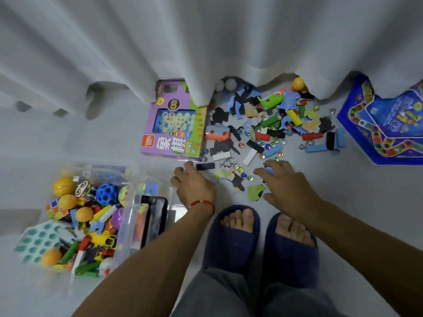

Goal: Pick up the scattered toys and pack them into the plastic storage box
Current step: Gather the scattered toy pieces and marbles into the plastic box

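Observation:
Scattered toys (270, 124) lie in a heap on the pale floor: foam puzzle pieces, coloured wooden blocks and glass marbles. My left hand (194, 188), with a red string on the wrist, hovers with its fingers spread just beside a black block (205, 166). My right hand (288, 188) reaches over the near edge of the heap, thumb and fingers curled round a small blue piece (270, 171). The clear plastic storage box (130, 216) stands at the lower left, holding orange balls, a blue holed ball (107, 194), a puzzle cube and blocks.
A purple game carton (174, 124) lies left of the heap, partly under the white curtain (206, 42). A blue game board (386, 126) lies at the right. My feet in dark blue slippers (233, 234) stand just behind my hands. A black tray (153, 220) leans beside the box.

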Demonstrator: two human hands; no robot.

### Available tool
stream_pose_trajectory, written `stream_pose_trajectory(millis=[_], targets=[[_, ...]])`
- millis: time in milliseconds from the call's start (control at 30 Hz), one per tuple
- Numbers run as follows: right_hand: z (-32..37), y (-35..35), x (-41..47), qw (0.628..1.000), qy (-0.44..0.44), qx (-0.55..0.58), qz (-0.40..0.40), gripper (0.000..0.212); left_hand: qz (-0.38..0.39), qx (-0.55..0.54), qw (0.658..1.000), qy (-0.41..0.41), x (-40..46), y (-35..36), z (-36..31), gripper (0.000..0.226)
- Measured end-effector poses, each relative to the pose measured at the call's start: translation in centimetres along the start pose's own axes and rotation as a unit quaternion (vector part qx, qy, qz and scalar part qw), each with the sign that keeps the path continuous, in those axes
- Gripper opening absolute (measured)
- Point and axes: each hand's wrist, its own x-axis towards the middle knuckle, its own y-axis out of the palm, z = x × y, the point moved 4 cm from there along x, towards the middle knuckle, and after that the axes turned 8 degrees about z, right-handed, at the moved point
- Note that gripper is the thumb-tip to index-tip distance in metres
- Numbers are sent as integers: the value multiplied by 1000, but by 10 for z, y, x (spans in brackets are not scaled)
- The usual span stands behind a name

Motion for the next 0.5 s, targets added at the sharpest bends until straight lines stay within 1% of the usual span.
stream_pose_trajectory(millis=[67,133,200,267,333,400,500], targets=[[-5,7,7,1000,2,-14,-9,65,-43,4,999,28,16,14,3,45],[-9,18,10,1000,9,2,-12,70,-79,-1,996,41,22,24,8,44],[-9,29,10,999,18,-6,-30,75,-90,-13,994,68,21,30,10,41],[-9,37,12,998,29,-10,-55,75,-85,-20,989,122,14,36,8,34],[-8,40,16,996,34,18,-76,68,-77,-42,984,155,11,39,8,26],[-11,41,19,993,37,62,-91,58,-54,-82,981,168,11,41,7,25],[-15,43,20,987,38,116,-106,50,-47,-137,975,169,16,39,9,26]])
